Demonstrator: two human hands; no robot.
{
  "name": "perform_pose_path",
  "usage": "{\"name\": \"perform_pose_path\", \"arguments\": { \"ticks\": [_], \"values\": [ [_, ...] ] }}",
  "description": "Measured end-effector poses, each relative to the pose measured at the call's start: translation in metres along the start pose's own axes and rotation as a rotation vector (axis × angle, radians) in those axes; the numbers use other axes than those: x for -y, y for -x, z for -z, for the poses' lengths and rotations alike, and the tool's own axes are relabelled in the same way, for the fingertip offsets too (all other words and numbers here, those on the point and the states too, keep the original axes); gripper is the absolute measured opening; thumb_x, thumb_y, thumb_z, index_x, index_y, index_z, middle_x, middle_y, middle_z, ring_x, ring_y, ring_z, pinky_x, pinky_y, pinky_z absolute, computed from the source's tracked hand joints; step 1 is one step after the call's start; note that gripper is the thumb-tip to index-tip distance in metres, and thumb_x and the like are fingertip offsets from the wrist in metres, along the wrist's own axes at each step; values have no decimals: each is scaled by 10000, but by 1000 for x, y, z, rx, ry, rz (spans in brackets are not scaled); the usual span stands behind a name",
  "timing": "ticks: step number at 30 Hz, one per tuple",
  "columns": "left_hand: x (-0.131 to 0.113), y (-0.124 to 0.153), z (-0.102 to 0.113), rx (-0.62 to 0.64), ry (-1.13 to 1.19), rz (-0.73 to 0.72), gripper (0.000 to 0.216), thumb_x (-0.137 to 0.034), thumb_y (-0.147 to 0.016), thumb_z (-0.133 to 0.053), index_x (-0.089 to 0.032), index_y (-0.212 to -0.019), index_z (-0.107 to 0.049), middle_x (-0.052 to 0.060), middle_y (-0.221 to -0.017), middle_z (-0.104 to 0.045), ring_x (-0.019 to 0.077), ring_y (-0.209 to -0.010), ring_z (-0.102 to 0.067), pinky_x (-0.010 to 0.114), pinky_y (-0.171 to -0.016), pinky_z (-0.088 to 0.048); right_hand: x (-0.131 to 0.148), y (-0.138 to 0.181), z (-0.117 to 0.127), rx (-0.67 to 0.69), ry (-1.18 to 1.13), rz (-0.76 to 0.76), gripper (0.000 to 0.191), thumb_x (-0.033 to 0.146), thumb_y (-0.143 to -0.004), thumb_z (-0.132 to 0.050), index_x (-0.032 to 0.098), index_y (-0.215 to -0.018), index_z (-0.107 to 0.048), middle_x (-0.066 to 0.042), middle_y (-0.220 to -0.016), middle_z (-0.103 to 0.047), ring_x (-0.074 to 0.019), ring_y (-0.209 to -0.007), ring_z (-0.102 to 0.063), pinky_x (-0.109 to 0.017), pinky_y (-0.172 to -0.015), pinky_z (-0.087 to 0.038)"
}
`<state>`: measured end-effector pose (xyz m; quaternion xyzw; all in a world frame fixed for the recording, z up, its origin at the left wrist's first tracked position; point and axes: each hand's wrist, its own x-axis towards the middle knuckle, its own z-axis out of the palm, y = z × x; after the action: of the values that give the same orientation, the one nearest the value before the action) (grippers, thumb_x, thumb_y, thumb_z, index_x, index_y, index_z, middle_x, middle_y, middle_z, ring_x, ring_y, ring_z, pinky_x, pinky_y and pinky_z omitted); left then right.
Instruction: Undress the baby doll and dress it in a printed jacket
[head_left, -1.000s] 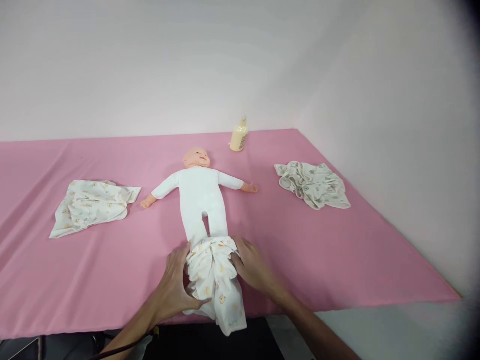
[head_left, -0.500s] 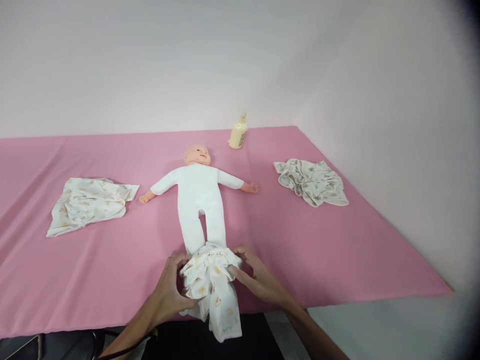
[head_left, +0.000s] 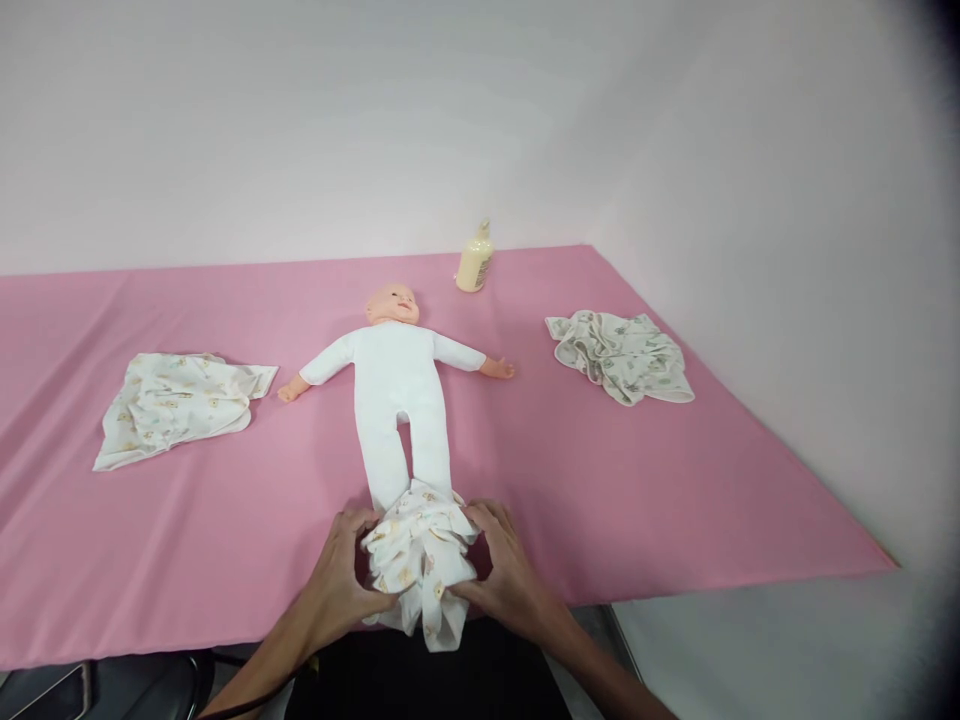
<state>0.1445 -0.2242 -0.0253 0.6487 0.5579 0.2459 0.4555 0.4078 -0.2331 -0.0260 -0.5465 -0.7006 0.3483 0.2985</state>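
Note:
A baby doll (head_left: 401,385) with a white cloth body lies on its back, arms spread and legs toward me. Bunched around its lower legs are white baby pants (head_left: 421,545) with a small yellowish print; they hide the feet. My left hand (head_left: 346,570) grips the left side of the bunched cloth between thumb and fingers. On the opposite side my right hand (head_left: 501,570) holds the cloth the same way, thumb low and fingers at the upper edge. The lower end of the pants hangs over the table's front edge.
A printed white garment (head_left: 180,408) lies crumpled at the left. Another crumpled garment (head_left: 626,358) with a grey-green print lies at the right. Behind the doll stands a cream pump bottle (head_left: 475,262). The pink-covered table (head_left: 637,490) meets the wall at the back.
My right hand has shifted its grip on the cloth, its thumb now lower. The hanging end of the pants has gathered up and become shorter. My left hand has hardly moved.

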Motion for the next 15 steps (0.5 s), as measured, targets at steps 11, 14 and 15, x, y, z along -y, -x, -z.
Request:
{"name": "perform_pose_path", "arguments": {
  "ticks": [11,14,15],
  "values": [
    [-24,11,8,31,-114,-41,374,-368,-717,-763,-182,-1009,-620,59,-965,-608,233,-902,-579,349,-783,-503,4,14,8,7,-37,-9,243,256,-787,-695,198,-979,-558,-37,-896,-591,-182,-766,-534,-310,-677,-450],
    [-25,14,4,59,-65,-2,298,-365,-772,-716,-176,-949,-569,53,-929,-597,208,-861,-571,313,-735,-486,9,15,9,38,-40,-30,244,234,-786,-692,196,-988,-560,-40,-897,-598,-185,-774,-548,-316,-687,-466],
    [-25,15,2,71,-46,11,289,-374,-790,-703,-178,-938,-551,49,-923,-593,198,-846,-565,303,-721,-480,11,15,9,37,-49,-12,236,247,-799,-691,196,-989,-559,-46,-905,-596,-190,-790,-556,-319,-693,-474]
  ]
}}
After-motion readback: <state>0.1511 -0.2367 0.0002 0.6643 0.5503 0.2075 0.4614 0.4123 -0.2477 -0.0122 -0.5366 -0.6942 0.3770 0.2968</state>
